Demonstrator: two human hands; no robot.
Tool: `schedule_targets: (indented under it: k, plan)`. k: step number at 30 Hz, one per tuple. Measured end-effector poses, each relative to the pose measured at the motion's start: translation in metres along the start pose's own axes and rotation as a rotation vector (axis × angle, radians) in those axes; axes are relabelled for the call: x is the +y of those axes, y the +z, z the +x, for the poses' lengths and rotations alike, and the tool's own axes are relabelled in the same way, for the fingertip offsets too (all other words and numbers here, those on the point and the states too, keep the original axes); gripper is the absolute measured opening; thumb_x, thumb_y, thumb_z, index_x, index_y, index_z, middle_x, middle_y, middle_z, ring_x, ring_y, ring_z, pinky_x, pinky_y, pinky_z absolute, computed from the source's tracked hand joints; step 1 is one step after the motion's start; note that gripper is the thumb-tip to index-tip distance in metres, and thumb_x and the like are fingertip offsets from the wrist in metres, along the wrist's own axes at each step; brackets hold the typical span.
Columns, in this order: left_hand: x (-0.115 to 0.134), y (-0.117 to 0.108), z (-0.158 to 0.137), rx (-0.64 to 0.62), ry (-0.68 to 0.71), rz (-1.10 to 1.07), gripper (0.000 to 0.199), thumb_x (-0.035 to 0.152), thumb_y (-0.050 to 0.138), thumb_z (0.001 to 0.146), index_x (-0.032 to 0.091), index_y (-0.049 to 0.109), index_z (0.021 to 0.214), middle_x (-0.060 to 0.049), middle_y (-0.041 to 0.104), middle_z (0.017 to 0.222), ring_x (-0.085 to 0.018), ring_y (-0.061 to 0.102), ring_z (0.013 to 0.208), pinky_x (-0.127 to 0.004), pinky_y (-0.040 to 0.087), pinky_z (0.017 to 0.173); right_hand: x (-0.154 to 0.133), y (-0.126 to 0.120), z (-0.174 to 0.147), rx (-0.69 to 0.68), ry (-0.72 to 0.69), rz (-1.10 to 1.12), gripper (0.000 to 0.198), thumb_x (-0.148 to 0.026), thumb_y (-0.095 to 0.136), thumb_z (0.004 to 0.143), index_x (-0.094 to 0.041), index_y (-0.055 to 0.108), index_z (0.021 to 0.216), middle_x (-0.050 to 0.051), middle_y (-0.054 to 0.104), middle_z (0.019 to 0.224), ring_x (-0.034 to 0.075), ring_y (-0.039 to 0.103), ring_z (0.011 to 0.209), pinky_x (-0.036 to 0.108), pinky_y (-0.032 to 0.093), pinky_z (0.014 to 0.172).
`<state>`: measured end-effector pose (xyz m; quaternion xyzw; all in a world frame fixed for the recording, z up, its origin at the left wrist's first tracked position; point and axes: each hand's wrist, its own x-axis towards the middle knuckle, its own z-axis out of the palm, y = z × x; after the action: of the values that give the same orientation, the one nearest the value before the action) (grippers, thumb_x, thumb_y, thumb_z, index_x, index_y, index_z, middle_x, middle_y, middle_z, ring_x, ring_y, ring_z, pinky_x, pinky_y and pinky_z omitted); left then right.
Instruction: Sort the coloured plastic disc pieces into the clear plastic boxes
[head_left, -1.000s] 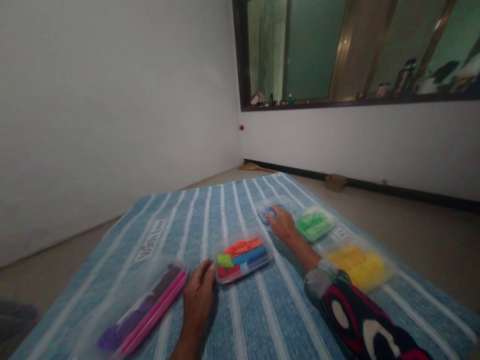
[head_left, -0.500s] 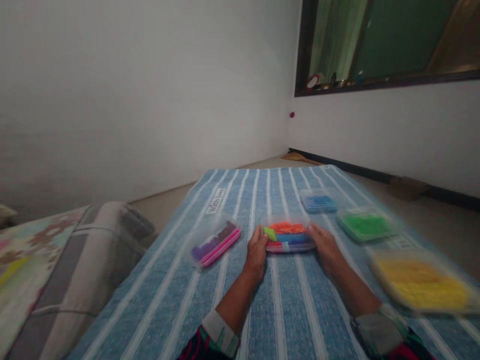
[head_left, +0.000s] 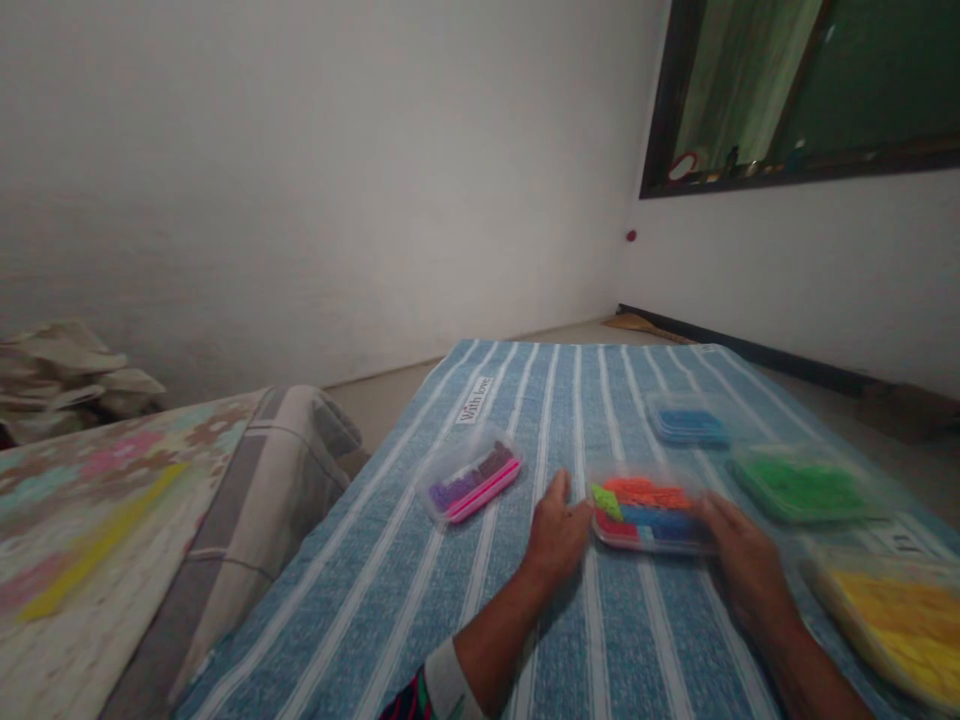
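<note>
A clear plastic box [head_left: 651, 535] lies on the striped cloth, holding orange, blue, red and lime green pieces. My left hand [head_left: 559, 530] is at its left edge, with fingers apart and the thumb close to the rim. Whether the thumb touches it I cannot tell. Fingers of my right hand [head_left: 750, 560] are at the box's right end, somewhat blurred, and appear to grip it. To the left, a tilted-looking clear box [head_left: 472, 475] contains purple and brown pieces and has a pink strip along its near side.
Along the right are boxes with blue pieces [head_left: 688, 425], green pieces [head_left: 802, 485] and yellow pieces [head_left: 900, 620]. The blue striped cloth [head_left: 360, 610] covers the surface. At left stands a padded surface with a flowered cover [head_left: 112, 450] and a yellow strip [head_left: 105, 545].
My view has turned left, so everything sits further right. My left hand has loosened from the multicoloured box; my right hand stays at its right end.
</note>
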<state>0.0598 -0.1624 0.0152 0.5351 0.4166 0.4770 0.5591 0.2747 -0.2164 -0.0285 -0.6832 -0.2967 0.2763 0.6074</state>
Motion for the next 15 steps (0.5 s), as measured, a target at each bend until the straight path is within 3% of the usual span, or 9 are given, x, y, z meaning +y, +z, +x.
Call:
schedule_targets:
  k: [2, 4, 5, 8, 10, 15]
  plan:
    - [0.021, -0.03, 0.008, 0.144, 0.176, 0.37, 0.046, 0.034, 0.06, 0.074, 0.017, 0.06, 0.116, -0.016, 0.056, 0.13, -0.03, 0.049, 0.124, -0.044, 0.039, 0.102, 0.0, 0.001, 0.0, 0.021, 0.031, -0.018, 0.066, -0.055, 0.059, 0.072, -0.011, 0.062, 0.121, 0.013, 0.063, 0.124, 0.031, 0.056, 0.117, 0.045, 0.044, 0.1]
    - [0.047, -0.068, 0.021, 0.188, 0.34, 0.701, 0.045, 0.036, 0.057, 0.076, 0.017, 0.06, 0.117, -0.014, 0.057, 0.132, -0.029, 0.047, 0.127, -0.043, 0.033, 0.108, -0.001, 0.001, 0.0, 0.031, 0.05, -0.026, 0.067, -0.056, 0.059, 0.072, -0.012, 0.062, 0.122, 0.012, 0.062, 0.125, 0.03, 0.055, 0.119, 0.044, 0.042, 0.102]
    - [0.06, -0.088, 0.03, 0.208, 0.349, 0.862, 0.048, 0.037, 0.056, 0.076, 0.016, 0.058, 0.119, -0.013, 0.056, 0.133, -0.028, 0.046, 0.128, -0.043, 0.03, 0.11, -0.002, 0.001, -0.001, 0.033, 0.044, -0.029, 0.067, -0.056, 0.059, 0.071, -0.012, 0.062, 0.122, 0.011, 0.062, 0.125, 0.03, 0.055, 0.119, 0.044, 0.042, 0.103]
    - [0.083, -0.141, 0.055, 0.164, 0.135, 1.245, 0.06, 0.044, 0.056, 0.074, 0.013, 0.054, 0.125, -0.016, 0.055, 0.135, -0.031, 0.044, 0.129, -0.043, 0.03, 0.108, -0.002, 0.001, 0.0, 0.034, 0.024, -0.033, 0.064, -0.056, 0.059, 0.072, -0.014, 0.064, 0.12, 0.01, 0.064, 0.122, 0.03, 0.056, 0.117, 0.044, 0.043, 0.101]
    - [0.086, -0.163, 0.067, 0.081, -0.036, 1.377, 0.068, 0.052, 0.056, 0.072, 0.013, 0.053, 0.127, -0.017, 0.055, 0.135, -0.034, 0.045, 0.128, -0.042, 0.036, 0.103, -0.002, 0.001, 0.001, 0.038, 0.026, -0.039, 0.062, -0.054, 0.059, 0.072, -0.014, 0.064, 0.12, 0.01, 0.065, 0.121, 0.03, 0.057, 0.116, 0.043, 0.043, 0.1]
    - [0.072, -0.174, 0.073, 0.009, -0.141, 1.406, 0.092, 0.067, 0.057, 0.062, 0.01, 0.049, 0.133, -0.022, 0.049, 0.138, -0.037, 0.051, 0.123, -0.04, 0.041, 0.096, -0.004, 0.002, 0.001, 0.037, 0.012, -0.057, 0.063, -0.053, 0.058, 0.073, -0.012, 0.064, 0.12, 0.011, 0.065, 0.12, 0.029, 0.057, 0.116, 0.04, 0.044, 0.099]
